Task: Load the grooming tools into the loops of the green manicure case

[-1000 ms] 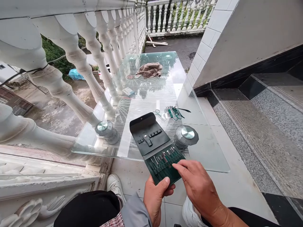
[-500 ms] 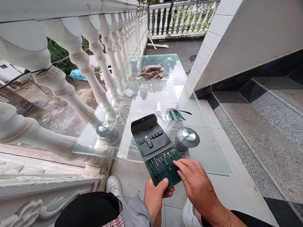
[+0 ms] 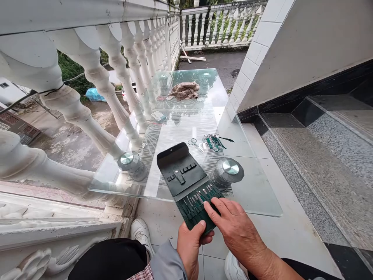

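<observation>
Green tool case [image 3: 186, 184] open, near edge pinched in left hand [image 3: 190, 242], likely to steady it; right hand [image 3: 234, 223] over slim tools [image 3: 194, 199], grip unclear; scissors [image 3: 198, 146] beyond hands on counter [image 3: 256, 190].

Soft daylight is washing in, and the glass tabletop [image 3: 256, 194] is throwing pale glare broken by dark, leafy reflections [image 3: 175, 117]. The slim metal tools [image 3: 204, 191] are catching small glints, the sloping wall [image 3: 309, 50] is sitting in greyer shade, and the wide view is tilting the near balusters [image 3: 71, 105].
</observation>
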Tool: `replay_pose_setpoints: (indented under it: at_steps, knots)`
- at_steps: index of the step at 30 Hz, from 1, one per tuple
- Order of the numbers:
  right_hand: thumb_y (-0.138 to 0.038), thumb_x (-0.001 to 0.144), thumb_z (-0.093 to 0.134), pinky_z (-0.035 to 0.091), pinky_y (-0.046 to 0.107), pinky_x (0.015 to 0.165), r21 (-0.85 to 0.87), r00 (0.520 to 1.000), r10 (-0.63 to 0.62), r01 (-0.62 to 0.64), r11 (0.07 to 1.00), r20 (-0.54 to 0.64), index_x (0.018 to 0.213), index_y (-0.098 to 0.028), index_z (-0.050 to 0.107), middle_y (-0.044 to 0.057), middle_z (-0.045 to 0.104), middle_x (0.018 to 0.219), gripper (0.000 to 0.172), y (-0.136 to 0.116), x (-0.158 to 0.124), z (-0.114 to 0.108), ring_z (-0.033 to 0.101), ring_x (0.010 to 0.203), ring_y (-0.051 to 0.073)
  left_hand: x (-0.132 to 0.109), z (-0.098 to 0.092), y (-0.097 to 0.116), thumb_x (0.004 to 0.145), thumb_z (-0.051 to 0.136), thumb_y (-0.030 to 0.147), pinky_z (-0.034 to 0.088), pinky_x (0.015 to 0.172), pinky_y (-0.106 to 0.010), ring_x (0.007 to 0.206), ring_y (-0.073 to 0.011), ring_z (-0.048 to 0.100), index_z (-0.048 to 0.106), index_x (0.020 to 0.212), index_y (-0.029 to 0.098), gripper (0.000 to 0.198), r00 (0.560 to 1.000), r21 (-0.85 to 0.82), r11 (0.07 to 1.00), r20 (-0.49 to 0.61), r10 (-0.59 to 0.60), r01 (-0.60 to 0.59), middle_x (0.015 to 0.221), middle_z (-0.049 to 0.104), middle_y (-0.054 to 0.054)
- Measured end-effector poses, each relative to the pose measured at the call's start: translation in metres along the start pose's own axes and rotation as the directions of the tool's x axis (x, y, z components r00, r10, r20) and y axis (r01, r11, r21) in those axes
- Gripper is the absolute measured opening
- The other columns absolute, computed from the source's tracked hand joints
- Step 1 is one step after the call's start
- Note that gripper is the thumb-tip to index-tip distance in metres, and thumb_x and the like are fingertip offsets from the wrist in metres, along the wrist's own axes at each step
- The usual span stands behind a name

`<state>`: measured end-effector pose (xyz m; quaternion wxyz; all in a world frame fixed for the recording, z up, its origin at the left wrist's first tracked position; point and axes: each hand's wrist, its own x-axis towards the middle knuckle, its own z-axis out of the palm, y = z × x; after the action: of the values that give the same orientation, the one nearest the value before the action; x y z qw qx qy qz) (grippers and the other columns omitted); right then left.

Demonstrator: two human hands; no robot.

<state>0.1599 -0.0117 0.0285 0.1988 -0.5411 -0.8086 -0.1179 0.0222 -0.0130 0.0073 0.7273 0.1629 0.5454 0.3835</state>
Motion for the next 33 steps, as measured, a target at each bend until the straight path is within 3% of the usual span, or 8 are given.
replay_pose_setpoints:
  at_steps: [6, 11, 14, 19, 25, 29, 33]
  knots:
    - [-0.004, 0.077, 0.043, 0.041, 0.036, 0.08, 0.012, 1.0, 0.008, -0.008, 1.0, -0.002, 0.11, -0.019, 0.06, 0.009, 0.064, 0.103, 0.041, 0.001, -0.001, 0.001, 0.051, 0.093, 0.021, 0.0, 0.001, 0.0, 0.052, 0.082, 0.041, 0.049, 0.061, -0.03, 0.061, -0.0202, 0.064, 0.065, 0.089, 0.007, 0.053, 1.0, 0.0, 1.0, -0.023, -0.007, 0.007, 0.076, 0.067, -0.012]
    - [-0.007, 0.076, 0.047, 0.04, 0.041, 0.08, -0.089, 0.999, -0.038, 0.039, 0.995, 0.015, 0.108, -0.014, 0.061, 0.011, 0.064, 0.097, 0.036, -0.007, 0.003, 0.002, 0.052, 0.089, 0.024, -0.001, 0.0, 0.001, 0.056, 0.08, 0.045, 0.049, 0.062, -0.028, 0.069, -0.0202, 0.065, 0.065, 0.1, 0.009, 0.059, 1.0, -0.003, 1.0, 0.024, 0.004, -0.004, 0.087, 0.069, -0.012]
    - [-0.006, 0.077, 0.047, 0.042, 0.04, 0.079, -0.055, 0.999, -0.034, 0.034, 0.998, 0.006, 0.108, -0.014, 0.061, 0.011, 0.064, 0.097, 0.035, -0.009, 0.004, 0.001, 0.053, 0.089, 0.024, 0.0, -0.001, 0.0, 0.055, 0.081, 0.048, 0.049, 0.06, -0.028, 0.069, -0.0203, 0.065, 0.065, 0.101, 0.01, 0.062, 1.0, -0.009, 1.0, 0.022, 0.007, -0.006, 0.086, 0.069, -0.011]
    - [-0.007, 0.085, 0.039, 0.046, 0.036, 0.08, 0.196, 0.992, 0.114, -0.102, 0.975, -0.052, 0.113, -0.019, 0.06, 0.009, 0.064, 0.101, 0.037, 0.002, 0.0, 0.0, 0.056, 0.094, 0.02, 0.006, -0.003, -0.002, 0.049, 0.084, 0.049, 0.05, 0.056, -0.028, 0.061, -0.0201, 0.065, 0.065, 0.09, 0.009, 0.06, 1.0, -0.006, 1.0, -0.016, 0.005, -0.005, 0.074, 0.068, -0.01]
    - [-0.018, 0.09, 0.039, 0.049, 0.036, 0.087, 0.377, 0.922, 0.385, -0.364, 0.851, 0.021, 0.121, -0.02, 0.051, 0.008, 0.062, 0.108, 0.033, 0.019, 0.001, -0.002, 0.056, 0.101, 0.019, 0.005, -0.005, 0.006, 0.051, 0.084, 0.044, 0.049, 0.051, -0.026, 0.055, -0.0168, 0.061, 0.062, 0.086, 0.011, 0.053, 0.996, -0.047, 0.998, -0.078, 0.044, -0.047, 0.066, 0.065, -0.005]
    - [-0.02, 0.09, 0.04, 0.051, 0.036, 0.084, 0.435, 0.913, 0.399, -0.395, 0.809, 0.086, 0.111, -0.021, 0.056, 0.007, 0.064, 0.103, 0.026, 0.021, 0.001, 0.001, 0.058, 0.097, 0.019, -0.001, -0.005, 0.013, 0.056, 0.081, 0.047, 0.049, 0.051, -0.025, 0.056, -0.0158, 0.06, 0.062, 0.088, 0.011, 0.052, 0.994, -0.07, 0.995, -0.092, 0.064, -0.071, 0.067, 0.064, -0.005]
    - [-0.021, 0.09, 0.04, 0.05, 0.037, 0.084, 0.44, 0.911, 0.397, -0.402, 0.803, 0.107, 0.11, -0.022, 0.056, 0.007, 0.064, 0.103, 0.026, 0.016, 0.002, 0.002, 0.058, 0.096, 0.02, -0.007, -0.005, 0.02, 0.06, 0.079, 0.048, 0.05, 0.052, -0.023, 0.064, -0.015, 0.061, 0.061, 0.098, 0.013, 0.055, 0.99, -0.16, 0.984, -0.129, 0.061, -0.082, 0.081, 0.065, -0.006]
